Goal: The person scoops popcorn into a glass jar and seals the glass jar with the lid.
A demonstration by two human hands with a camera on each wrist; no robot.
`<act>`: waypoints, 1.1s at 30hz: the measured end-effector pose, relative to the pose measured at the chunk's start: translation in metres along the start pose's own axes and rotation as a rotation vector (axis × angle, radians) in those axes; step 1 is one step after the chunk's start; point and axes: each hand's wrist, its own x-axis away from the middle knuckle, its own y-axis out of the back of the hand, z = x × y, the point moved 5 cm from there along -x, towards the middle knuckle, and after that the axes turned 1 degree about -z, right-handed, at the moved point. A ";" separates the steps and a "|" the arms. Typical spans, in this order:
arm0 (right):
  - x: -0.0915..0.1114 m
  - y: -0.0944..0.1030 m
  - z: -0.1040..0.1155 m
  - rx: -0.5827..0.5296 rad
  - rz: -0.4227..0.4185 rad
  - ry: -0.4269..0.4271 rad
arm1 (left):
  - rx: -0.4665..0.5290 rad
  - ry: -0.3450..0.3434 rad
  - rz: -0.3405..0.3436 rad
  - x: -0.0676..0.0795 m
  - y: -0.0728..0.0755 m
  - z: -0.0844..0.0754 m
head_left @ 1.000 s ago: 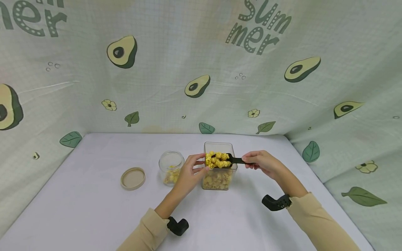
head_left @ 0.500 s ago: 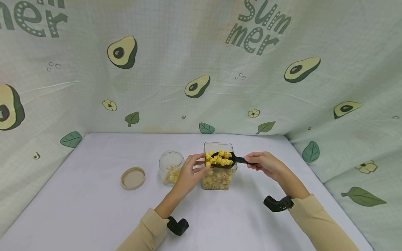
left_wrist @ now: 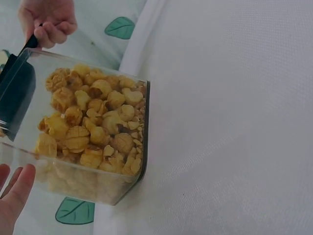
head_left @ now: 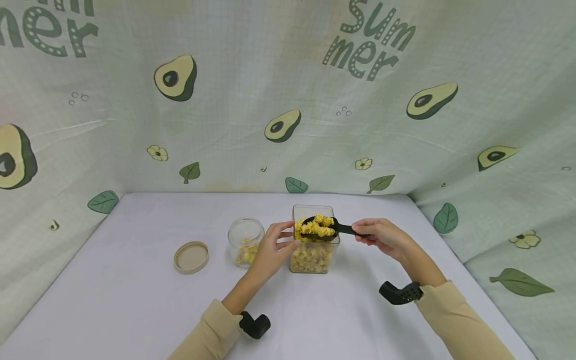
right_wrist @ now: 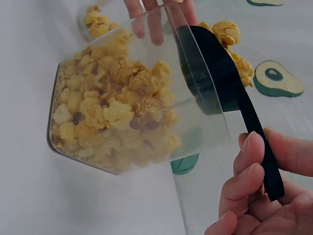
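Observation:
A clear rectangular container (head_left: 309, 260) holds yellow popcorn (left_wrist: 93, 122) and stands upright on the table. My right hand (head_left: 382, 237) pinches the handle of a black scoop (right_wrist: 215, 68) between thumb and fingers. Popcorn heaps the scoop's bowl, which sits at the container's mouth, partly below the rim. My left hand (head_left: 272, 247) rests its extended fingers on the container's left side near the rim; in the right wrist view its fingertips (right_wrist: 155, 32) show behind the clear wall. Left of that hand stands a round clear jar (head_left: 245, 232) without a lid, some popcorn at its bottom.
A round beige lid (head_left: 191, 257) lies on the white table (head_left: 135, 300), left of the jar. Behind the table hangs a printed cloth (head_left: 234, 90), which also runs down both sides.
My right hand has lifted the scoop slightly and drawn it a little to the right, so more of its black bowl shows above the popcorn. My left hand has stayed at the container.

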 end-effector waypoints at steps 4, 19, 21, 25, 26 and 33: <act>0.001 0.000 0.000 -0.025 0.002 0.000 | -0.015 -0.028 -0.012 -0.001 0.001 0.010; 0.007 -0.002 0.011 -0.118 0.017 0.001 | -0.155 -0.244 -0.161 0.015 0.045 -0.015; 0.007 -0.003 0.013 -0.129 0.019 0.002 | -0.171 -0.296 -0.207 0.019 0.057 -0.017; 0.007 -0.004 0.015 -0.146 0.031 0.005 | -0.247 -0.383 -0.281 0.026 0.081 -0.016; 0.007 -0.004 0.016 -0.149 0.037 0.007 | -0.278 -0.392 -0.297 0.027 0.086 -0.015; 0.007 -0.008 0.022 -0.168 0.078 0.009 | -0.397 -0.252 -0.278 0.031 0.115 0.006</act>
